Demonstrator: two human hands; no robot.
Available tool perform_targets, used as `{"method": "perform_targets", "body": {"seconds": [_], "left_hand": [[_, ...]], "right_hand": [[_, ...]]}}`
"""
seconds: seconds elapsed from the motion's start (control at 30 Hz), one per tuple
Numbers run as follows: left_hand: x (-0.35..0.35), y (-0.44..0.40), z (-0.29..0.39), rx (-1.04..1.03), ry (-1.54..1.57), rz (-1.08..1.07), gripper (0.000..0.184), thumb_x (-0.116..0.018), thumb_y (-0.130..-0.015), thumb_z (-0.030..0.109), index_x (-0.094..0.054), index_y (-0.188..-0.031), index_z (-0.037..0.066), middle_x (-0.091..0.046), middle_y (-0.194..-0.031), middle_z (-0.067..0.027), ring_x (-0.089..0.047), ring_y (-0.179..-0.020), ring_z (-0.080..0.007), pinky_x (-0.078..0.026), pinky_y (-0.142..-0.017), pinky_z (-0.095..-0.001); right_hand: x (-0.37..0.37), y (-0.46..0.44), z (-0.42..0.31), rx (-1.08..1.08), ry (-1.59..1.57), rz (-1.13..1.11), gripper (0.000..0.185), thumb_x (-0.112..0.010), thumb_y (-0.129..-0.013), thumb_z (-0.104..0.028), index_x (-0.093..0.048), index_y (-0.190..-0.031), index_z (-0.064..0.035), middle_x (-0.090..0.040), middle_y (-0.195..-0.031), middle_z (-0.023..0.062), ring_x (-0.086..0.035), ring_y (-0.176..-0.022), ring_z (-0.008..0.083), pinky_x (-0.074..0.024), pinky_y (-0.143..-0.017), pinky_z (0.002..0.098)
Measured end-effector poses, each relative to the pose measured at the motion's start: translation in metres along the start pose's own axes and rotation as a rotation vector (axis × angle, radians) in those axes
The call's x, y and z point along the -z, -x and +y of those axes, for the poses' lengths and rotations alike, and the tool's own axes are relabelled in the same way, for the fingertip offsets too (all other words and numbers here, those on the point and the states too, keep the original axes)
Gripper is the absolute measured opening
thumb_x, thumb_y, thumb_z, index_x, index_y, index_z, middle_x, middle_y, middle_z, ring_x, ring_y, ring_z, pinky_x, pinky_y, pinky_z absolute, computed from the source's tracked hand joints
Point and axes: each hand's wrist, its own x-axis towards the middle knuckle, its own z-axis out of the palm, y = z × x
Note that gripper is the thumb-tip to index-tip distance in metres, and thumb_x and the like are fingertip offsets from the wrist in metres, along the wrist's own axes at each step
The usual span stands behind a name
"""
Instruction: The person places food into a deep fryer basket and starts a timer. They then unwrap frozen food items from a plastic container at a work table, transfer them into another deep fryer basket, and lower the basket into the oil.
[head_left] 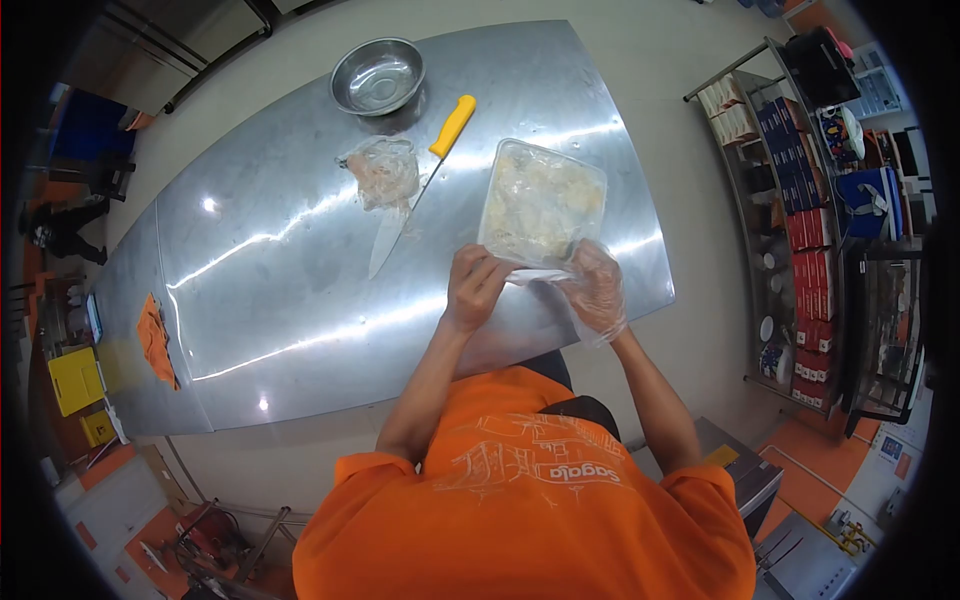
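A square clear plastic container [545, 195] with pale contents lies on the steel table near its right end, with wrinkled clear plastic film [540, 268] over it and at its near edge. My bare left hand [475, 287] has its fingers curled on the film at the near left corner. My right hand [597, 290], in a loose clear plastic glove, pinches the film at the near right corner. Left of the container lies a knife [453, 127] with a yellow handle, its blade pointing toward me. A clear plastic bag [381, 173] with something pinkish inside lies beside the blade.
A metal bowl [378, 78] stands at the table's far edge. An orange cloth [155, 340] lies at the far left of the steel table [290, 290]. A shelf rack [780, 220] with boxes stands to the right, across a floor gap.
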Motion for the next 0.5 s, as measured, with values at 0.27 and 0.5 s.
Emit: {"method": "perform_targets", "body": {"seconds": [0.27, 0.5], "left_hand": [[0.058, -0.054, -0.008, -0.010, -0.267, 0.204, 0.032, -0.087, -0.067, 0.009, -0.055, -0.069, 0.009, -0.047, -0.069, -0.0018, -0.046, -0.073, -0.0222, -0.037, -0.070, -0.0352], [0.045, 0.029, -0.028, 0.815, 0.308, -0.096, 0.027, -0.082, -0.073, 0.008, -0.057, -0.080, 0.003, -0.057, -0.081, -0.0067, -0.055, -0.084, -0.0215, -0.045, -0.076, -0.0311]], "right_hand": [[-0.005, 0.011, 0.023, -0.267, -0.296, -0.039, 0.030, -0.076, -0.075, -0.008, -0.047, -0.075, -0.0009, -0.042, -0.069, 0.0101, -0.041, -0.062, 0.0216, -0.0381, -0.056, 0.0337], [-0.049, 0.022, 0.041, -0.098, -0.034, -0.134, 0.023, -0.076, -0.076, -0.008, -0.060, -0.090, 0.0001, -0.061, -0.080, 0.0131, -0.060, -0.072, 0.0255, -0.0475, -0.066, 0.0353]]}}
